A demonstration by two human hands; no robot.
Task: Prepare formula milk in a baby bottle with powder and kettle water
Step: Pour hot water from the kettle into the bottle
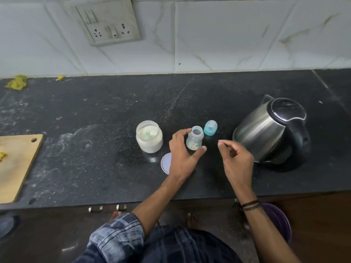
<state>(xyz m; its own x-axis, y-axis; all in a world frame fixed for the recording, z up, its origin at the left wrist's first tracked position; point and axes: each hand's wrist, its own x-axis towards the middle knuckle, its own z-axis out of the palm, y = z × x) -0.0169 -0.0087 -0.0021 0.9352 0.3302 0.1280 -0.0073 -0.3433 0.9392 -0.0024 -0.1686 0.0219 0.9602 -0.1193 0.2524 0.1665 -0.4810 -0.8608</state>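
Observation:
A small clear baby bottle (195, 138) with teal prints stands open on the black counter (95, 111). My left hand (181, 154) curls around it, index finger at the rim and thumb at the base, loosely touching. My right hand (235, 158) hovers just right of the bottle, fingers half curled and holding nothing. The bottle's teal nipple cap (210, 128) stands behind the bottle. An open jar of white powder (149, 137) with a scoop inside sits to the left. Its round lid (165, 163) lies flat, partly under my left hand. The steel kettle (271, 130) stands at the right, lid shut.
A wooden cutting board (18, 166) lies at the left edge with yellow scraps on it. A yellow cloth (16, 82) sits at the back left by the tiled wall. A wall socket panel (108, 23) hangs above. Powder dust streaks the counter left of the jar.

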